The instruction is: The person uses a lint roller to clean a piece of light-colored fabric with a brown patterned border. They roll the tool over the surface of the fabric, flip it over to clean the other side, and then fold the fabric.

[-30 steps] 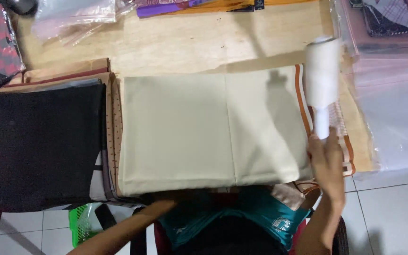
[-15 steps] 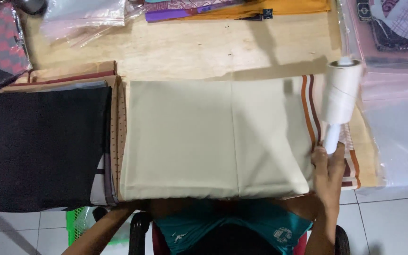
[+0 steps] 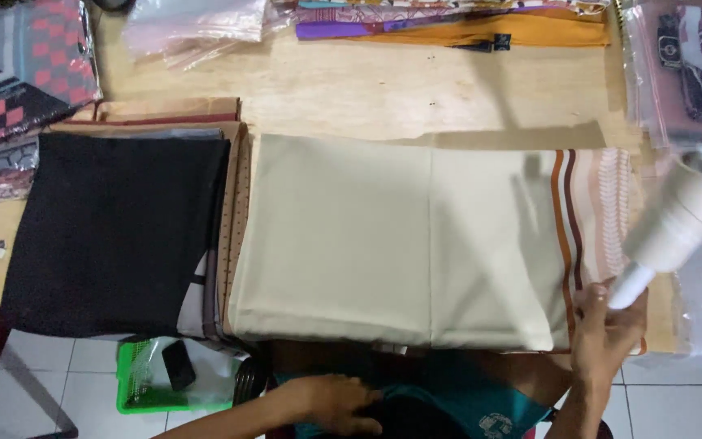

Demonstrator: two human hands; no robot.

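White lint roller (image 3: 680,219) has lifted rightward off the beige cloth (image 3: 400,240).

White lint roller (image 3: 680,223), blurred, tilted, handle end gripped in right hand (image 3: 603,333), roll up and to the right of it. Beige folded cloth (image 3: 400,244) w/ brown striped edge lies flat, just left of that hand.

The right hand (image 3: 603,329) grips a white lint roller (image 3: 680,219) by its handle, tilted above the striped edge of the beige folded cloth (image 3: 400,240) on the worktop (image 3: 416,89), while the left hand (image 3: 331,402) rests below the edge.
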